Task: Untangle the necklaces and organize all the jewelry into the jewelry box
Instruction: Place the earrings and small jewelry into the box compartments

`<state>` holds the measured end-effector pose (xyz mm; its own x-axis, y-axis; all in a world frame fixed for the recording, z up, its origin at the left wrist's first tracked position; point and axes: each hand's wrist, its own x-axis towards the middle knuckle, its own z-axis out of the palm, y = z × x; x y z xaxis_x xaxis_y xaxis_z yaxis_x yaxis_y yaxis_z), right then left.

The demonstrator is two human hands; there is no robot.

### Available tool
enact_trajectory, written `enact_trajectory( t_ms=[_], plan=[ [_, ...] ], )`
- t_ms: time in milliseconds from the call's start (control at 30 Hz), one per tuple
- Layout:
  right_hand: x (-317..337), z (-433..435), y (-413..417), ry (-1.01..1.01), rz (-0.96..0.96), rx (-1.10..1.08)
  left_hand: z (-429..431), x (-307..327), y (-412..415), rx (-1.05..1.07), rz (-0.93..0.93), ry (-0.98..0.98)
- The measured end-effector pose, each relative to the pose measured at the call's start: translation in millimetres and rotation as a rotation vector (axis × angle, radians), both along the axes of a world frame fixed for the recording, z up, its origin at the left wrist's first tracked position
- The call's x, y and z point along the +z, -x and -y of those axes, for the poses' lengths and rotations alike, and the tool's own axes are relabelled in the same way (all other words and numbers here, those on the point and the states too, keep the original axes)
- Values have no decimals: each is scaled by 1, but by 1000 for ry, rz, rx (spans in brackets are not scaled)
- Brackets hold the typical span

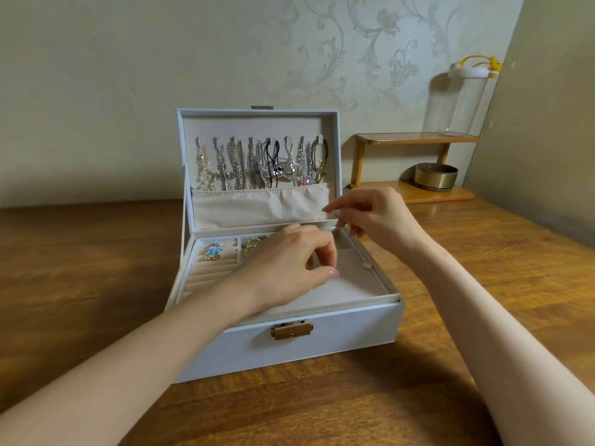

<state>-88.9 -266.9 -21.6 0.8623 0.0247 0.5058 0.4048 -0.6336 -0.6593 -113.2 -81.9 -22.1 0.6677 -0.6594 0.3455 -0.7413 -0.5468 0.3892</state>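
Observation:
A white jewelry box (322, 336) stands open on the wooden table. Several necklaces (257, 164) hang from hooks inside its raised lid, above a cream fabric pocket (257, 207). In the top tray, rings (214, 251) sit in the ring rolls at the back left. A gold chain (251, 244) lies in the compartment beside them. My left hand (289, 265) hovers over the middle of the tray with its fingers curled down. My right hand (373, 215) is above the tray's back right corner, fingertips drawn together near the pocket's edge. Anything pinched by either hand is too small to make out.
At the back right stands a small wooden shelf (415, 138) bearing a clear glass jar (463, 101) with a white lid. A round brass-coloured tin (435, 177) sits on the shelf's lower board. A patterned wall runs close behind the box. Bare table (80, 268) lies left and front.

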Motion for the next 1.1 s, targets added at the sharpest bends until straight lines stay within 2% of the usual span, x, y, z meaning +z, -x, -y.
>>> enact_trajectory(
  t_ms=[133,267,367,533,633,800,1100],
  plan=[
    [1,-1,-1,-31,-3,3,-27,10,-7,58,-66,202],
    [2,-5,4,-21,-39,27,-59,6,-16,117,-78,316],
    [5,-9,10,34,-93,83,-70,-3,-16,148,-93,311],
    [19,-15,28,159,-393,387,-71,-7,-14,161,-73,324],
    [22,-24,36,217,-468,486,-70,-7,-12,186,-12,300],
    [20,-33,38,310,-447,470,-68,-6,-16,226,71,208],
    [20,-33,37,298,-469,412,-69,-6,-25,229,63,247]
  ],
)
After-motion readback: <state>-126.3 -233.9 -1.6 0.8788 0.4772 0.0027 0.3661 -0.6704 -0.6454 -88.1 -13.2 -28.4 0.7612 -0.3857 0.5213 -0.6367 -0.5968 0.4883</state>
